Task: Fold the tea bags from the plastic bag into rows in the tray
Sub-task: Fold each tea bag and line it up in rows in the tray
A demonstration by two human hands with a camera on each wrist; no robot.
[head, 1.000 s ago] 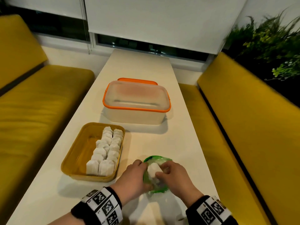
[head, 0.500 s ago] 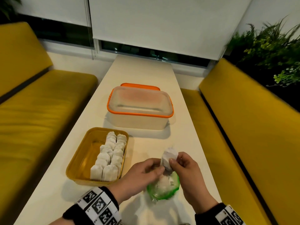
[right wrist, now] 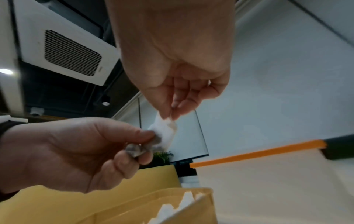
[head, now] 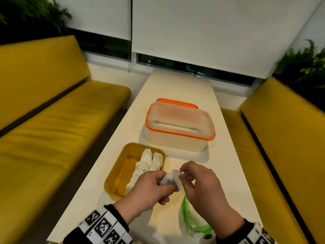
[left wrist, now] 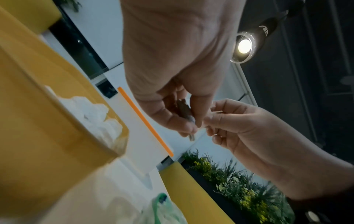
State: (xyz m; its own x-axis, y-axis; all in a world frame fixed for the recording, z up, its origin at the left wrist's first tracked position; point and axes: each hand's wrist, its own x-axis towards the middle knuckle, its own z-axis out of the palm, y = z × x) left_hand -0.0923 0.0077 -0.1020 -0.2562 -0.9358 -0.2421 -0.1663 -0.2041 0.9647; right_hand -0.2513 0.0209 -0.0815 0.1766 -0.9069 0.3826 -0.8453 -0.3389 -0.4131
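A white tea bag hangs in the air just right of the yellow tray, pinched from both sides. My left hand grips its lower, darker end between thumb and fingers. My right hand pinches its top corner. In the left wrist view the tea bag shows edge-on between my fingers. Two rows of folded tea bags fill the tray's right side. The clear plastic bag with a green rim lies on the table under my right wrist.
A lidded clear box with an orange rim stands behind the tray on the white table. Yellow benches run along both sides, and plants stand at the back corners.
Both hands drew a tea bag out of the plastic bag, lifted it and carried it left toward the tray. The bag now lies flat under my right wrist.
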